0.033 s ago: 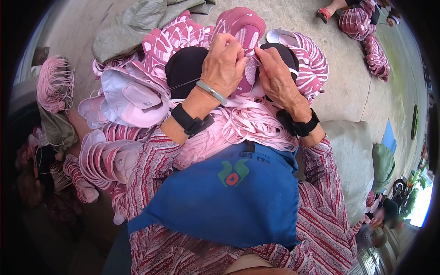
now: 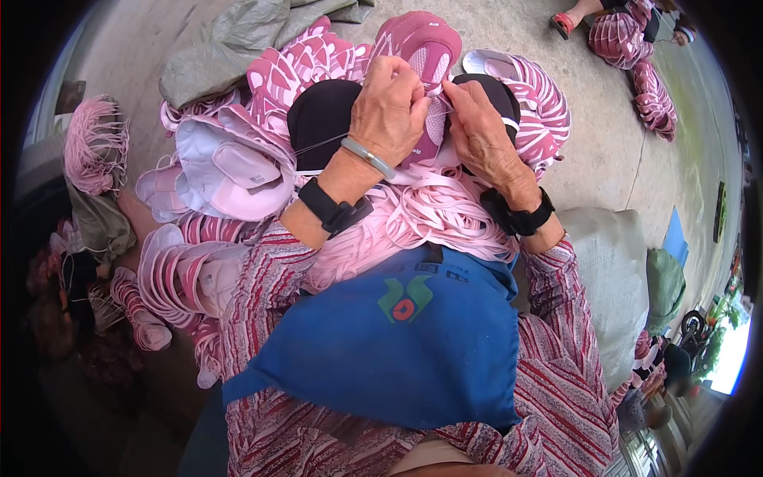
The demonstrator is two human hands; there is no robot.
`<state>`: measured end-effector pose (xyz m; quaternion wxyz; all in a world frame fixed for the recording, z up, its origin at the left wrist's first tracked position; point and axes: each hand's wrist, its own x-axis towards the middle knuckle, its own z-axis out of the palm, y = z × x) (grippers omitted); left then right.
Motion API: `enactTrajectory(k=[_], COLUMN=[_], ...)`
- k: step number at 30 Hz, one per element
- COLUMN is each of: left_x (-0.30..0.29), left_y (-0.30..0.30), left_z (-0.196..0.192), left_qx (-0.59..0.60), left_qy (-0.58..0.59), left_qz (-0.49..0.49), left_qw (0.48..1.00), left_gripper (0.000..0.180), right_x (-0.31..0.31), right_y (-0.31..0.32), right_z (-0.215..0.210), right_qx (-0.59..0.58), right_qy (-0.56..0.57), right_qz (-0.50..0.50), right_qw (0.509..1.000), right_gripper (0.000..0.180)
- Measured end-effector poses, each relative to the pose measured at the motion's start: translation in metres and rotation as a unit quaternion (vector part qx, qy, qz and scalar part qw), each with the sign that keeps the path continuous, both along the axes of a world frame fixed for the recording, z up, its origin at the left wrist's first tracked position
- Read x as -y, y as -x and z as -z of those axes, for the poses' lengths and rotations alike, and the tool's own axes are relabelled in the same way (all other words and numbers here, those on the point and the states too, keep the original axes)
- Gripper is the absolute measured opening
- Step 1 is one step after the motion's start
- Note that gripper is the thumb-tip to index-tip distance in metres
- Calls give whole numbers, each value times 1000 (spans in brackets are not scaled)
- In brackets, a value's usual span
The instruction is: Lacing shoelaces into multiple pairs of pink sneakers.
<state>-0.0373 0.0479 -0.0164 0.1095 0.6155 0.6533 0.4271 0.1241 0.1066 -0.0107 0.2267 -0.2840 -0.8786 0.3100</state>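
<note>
Between the two hands lies a pink shoe upper (image 2: 430,60), its long axis running away from the body, rounded end pointing outward beyond the fingers. The right hand (image 2: 481,123) pinches a pale lace (image 2: 435,91) at its fingertips; the left hand (image 2: 388,111) is curled, its grip hidden, contents unclear. Nearer the body than both hands, pink laces (image 2: 433,211) lie heaped.

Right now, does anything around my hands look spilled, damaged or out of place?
Nothing looks clearly spilled or damaged. Only the pink laces look untidy: below your left hand and right hand, against the blue apron, they lie in a loose, crisscrossing heap.
</note>
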Motion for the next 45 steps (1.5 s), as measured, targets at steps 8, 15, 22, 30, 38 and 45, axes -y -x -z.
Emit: enactTrajectory(k=[8, 15, 22, 30, 38, 45], left_x=[-8, -10, -7, 4, 11, 4], left_y=[-4, -1, 2, 2, -5, -8], left_z=[1, -4, -1, -2, -4, -10], left_qx=[-27, -64, -69, -34, -47, -69], left_qy=[32, 54, 14, 22, 21, 42], left_qz=[-30, -22, -8, 18, 25, 16], left_qw=[999, 996, 997, 999, 998, 997], left_gripper=[20, 23, 15, 19, 16, 11], right_x=[-4, -5, -13, 7, 10, 11], right_y=[4, 1, -1, -3, -3, 0], right_z=[4, 5, 1, -4, 2, -11], right_qx=[33, 21, 9, -7, -38, -26], right_qy=[-4, -15, -7, -16, -49, -18], right_qz=[11, 0, -37, -7, -6, 28], right_qw=[999, 1000, 999, 1000, 998, 999], right_gripper=[46, 48, 47, 38, 36, 36])
